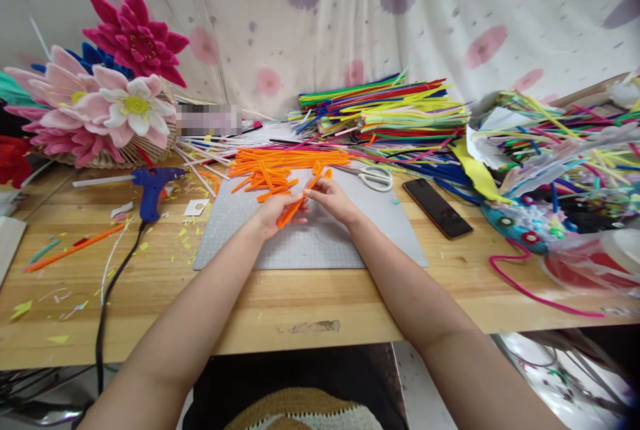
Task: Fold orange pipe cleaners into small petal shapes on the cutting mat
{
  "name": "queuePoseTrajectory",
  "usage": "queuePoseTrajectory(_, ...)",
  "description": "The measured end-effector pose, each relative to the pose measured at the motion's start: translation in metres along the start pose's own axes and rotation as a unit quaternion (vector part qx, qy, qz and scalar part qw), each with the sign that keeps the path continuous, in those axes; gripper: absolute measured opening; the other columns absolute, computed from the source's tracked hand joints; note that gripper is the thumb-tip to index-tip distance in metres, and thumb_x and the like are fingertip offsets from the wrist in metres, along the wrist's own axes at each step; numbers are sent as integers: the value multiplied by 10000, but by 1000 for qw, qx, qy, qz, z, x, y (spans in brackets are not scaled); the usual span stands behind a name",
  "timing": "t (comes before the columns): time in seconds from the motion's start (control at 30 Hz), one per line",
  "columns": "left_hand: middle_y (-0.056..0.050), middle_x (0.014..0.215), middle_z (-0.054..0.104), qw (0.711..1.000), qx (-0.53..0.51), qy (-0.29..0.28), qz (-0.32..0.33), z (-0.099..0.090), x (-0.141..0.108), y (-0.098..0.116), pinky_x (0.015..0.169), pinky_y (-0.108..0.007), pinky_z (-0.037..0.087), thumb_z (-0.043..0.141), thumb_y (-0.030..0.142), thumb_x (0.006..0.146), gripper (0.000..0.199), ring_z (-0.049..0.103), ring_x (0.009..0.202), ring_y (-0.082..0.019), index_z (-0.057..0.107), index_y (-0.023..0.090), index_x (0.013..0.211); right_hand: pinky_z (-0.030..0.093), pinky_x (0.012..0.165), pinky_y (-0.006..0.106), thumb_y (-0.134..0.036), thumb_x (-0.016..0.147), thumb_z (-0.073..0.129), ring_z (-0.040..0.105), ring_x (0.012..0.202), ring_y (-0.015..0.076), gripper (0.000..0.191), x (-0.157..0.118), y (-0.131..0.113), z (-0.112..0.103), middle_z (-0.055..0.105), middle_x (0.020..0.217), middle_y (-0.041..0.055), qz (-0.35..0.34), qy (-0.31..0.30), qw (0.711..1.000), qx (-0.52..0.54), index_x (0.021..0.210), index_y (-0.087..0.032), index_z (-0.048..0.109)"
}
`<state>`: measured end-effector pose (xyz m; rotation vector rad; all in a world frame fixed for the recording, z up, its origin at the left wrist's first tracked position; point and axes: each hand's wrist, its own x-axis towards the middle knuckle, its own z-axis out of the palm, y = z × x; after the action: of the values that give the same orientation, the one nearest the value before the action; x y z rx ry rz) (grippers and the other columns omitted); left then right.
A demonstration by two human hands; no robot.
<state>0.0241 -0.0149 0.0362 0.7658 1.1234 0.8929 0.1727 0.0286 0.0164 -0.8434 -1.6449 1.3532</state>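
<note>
Both of my hands are over the grey cutting mat [240,243], close together near its middle. My left hand [280,213] is closed around orange pipe cleaner pieces [290,213] that slant across its fingers. Pinched in my right hand [330,197] is an orange strip [315,175], its upper end sticking up above the fingers. Just beyond my hands lies a pile of orange pieces [265,167] on the mat's back edge. Scissors with pale handles [376,179] rest at the mat's back right.
A blue glue gun [153,190] with a black cord lies left, beside fabric flowers [135,107]. Bundles of coloured pipe cleaners [390,107] stretch along the back. To the right are a phone [437,209], a pink strand [530,290] and a clear container [595,260].
</note>
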Motion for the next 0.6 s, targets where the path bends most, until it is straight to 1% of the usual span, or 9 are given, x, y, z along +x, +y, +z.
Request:
queuePoseTrajectory(0.03,-69,844,637,991,86,54,85,2,0,-2,731,-305,497,614,242,737,126,614,768,-157,612,141,812,421,725,294,-388,653,649,527,721,136,257,1,1,0,587,721,11,12,10,1000,-4,733,-154,579)
queuePoseTrajectory(0.07,-74,911,638,961,180,114,176,4,-1,-4,785,-320,479,641,259,714,171,607,838,-174,616,155,847,424,720,295,-377,645,650,531,716,138,252,2,3,0,591,712,9,25,22,999,-12,734,-152,579)
queuePoseTrajectory(0.13,-77,1000,633,857,362,191,314,6,-3,-9,865,-346,434,664,278,693,232,579,951,-207,622,186,902,426,694,291,-349,631,649,529,689,136,234,4,5,0,591,688,3,49,50,997,-30,729,-149,577)
queuePoseTrajectory(0.2,-80,1003,642,757,493,212,372,7,-4,-13,871,-356,414,630,278,728,188,573,971,-227,636,204,900,421,667,282,-325,625,641,522,660,130,214,5,7,1,587,675,-2,63,68,995,-40,723,-147,573)
queuePoseTrajectory(0.27,-88,950,659,700,561,219,383,8,-5,-14,823,-345,420,563,270,783,136,592,926,-230,653,202,859,416,659,278,-310,622,632,517,648,126,200,6,8,2,586,675,-3,66,75,994,-44,719,-147,571)
queuePoseTrajectory(0.33,-95,908,668,678,587,226,380,8,-4,-14,774,-329,425,507,271,821,176,605,882,-225,664,195,834,412,657,274,-307,628,625,510,643,125,185,7,9,3,578,664,-7,65,77,994,-51,709,-150,567)
queuePoseTrajectory(0.43,-100,893,671,677,591,225,376,9,-3,-14,751,-313,424,476,254,835,209,609,854,-216,673,184,841,399,638,269,-314,644,620,489,632,122,182,7,10,3,564,651,-11,66,77,992,-70,706,-153,564)
queuePoseTrajectory(0.53,-100,893,671,700,567,220,375,9,-3,-14,763,-310,423,474,207,820,207,606,858,-212,677,175,849,378,624,267,-331,667,620,455,627,118,187,7,9,2,542,655,-8,40,70,989,-120,691,-154,564)
queuePoseTrajectory(0.6,-93,878,674,736,528,221,361,8,-2,-14,760,-314,425,502,200,795,184,605,835,-210,681,175,831,373,648,272,-337,687,618,449,655,122,188,6,6,2,530,675,0,-2,57,986,-159,664,-160,559)
